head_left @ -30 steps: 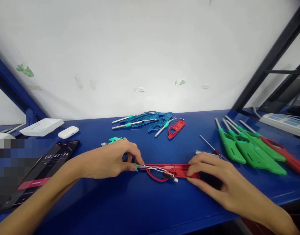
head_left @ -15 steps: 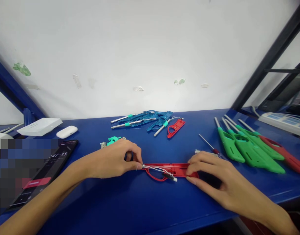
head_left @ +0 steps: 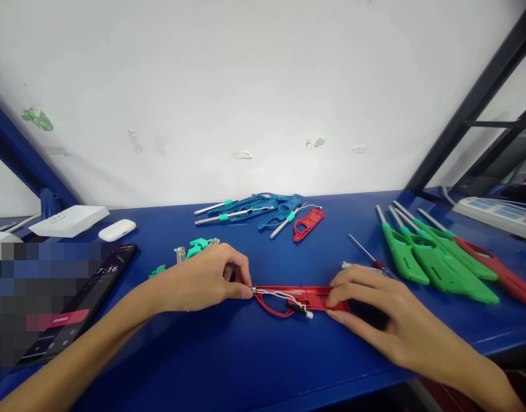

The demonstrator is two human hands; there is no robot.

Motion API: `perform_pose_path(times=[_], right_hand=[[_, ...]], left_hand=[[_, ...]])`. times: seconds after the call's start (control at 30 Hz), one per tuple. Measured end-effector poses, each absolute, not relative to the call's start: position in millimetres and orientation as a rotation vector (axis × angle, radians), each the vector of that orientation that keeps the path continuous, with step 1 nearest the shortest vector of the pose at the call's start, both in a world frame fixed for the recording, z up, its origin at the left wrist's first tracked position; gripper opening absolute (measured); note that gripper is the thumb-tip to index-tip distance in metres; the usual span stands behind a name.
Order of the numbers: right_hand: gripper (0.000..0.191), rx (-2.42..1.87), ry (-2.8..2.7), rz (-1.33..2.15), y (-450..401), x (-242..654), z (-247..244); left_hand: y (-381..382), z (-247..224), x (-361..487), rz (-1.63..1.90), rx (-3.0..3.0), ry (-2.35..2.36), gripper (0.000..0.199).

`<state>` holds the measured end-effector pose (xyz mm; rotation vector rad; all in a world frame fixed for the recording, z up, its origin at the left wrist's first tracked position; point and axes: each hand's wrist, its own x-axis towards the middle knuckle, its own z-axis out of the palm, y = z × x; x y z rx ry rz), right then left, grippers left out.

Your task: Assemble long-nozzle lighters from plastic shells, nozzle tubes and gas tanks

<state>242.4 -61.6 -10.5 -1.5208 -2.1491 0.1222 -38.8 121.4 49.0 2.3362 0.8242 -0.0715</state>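
My left hand (head_left: 222,280) pinches a small metal end piece (head_left: 254,290) between thumb and finger, at the left end of a red lighter shell half (head_left: 317,297). White wires (head_left: 280,294) run from that piece across the shell to a black igniter part (head_left: 299,311) with a whitish tip, lying over the shell's lower edge. Whatever extends behind my left fingers is hidden. My right hand (head_left: 370,309) is closed on the shell's right end, thumb below and fingers above, holding it close to the blue table.
Behind lie blue shell halves (head_left: 282,212), metal tubes (head_left: 284,224) and a small red shell piece (head_left: 309,224). Teal parts (head_left: 198,247) sit beyond my left hand. To the right are a screwdriver (head_left: 377,263) and several green lighters (head_left: 443,263); a phone (head_left: 87,303) lies left.
My left hand and the metal piece have shifted slightly right, against the shell's left end. The black igniter part has moved slightly right too. My right hand stays in place.
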Motion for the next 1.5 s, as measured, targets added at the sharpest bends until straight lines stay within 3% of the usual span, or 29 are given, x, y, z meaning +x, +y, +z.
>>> perform_pose_path(times=[0.37,0.6,0.77,1.5], right_hand=[[0.005,-1.497,-2.139,0.024,-63,243,-9],[0.028,-1.385,-2.177,-0.110,-67,227,-9],[0.015,-1.351,-2.180,-0.138,-64,215,-11],[0.025,-1.238,-2.131,-0.156,-60,219,-12]], left_hand=[[115,52,-38,-0.096,2.341,0.827,0.023],[108,53,-36,-0.127,2.322,0.782,0.021],[107,52,-37,-0.118,2.317,0.767,0.021],[107,54,-38,-0.119,2.327,0.762,0.024]])
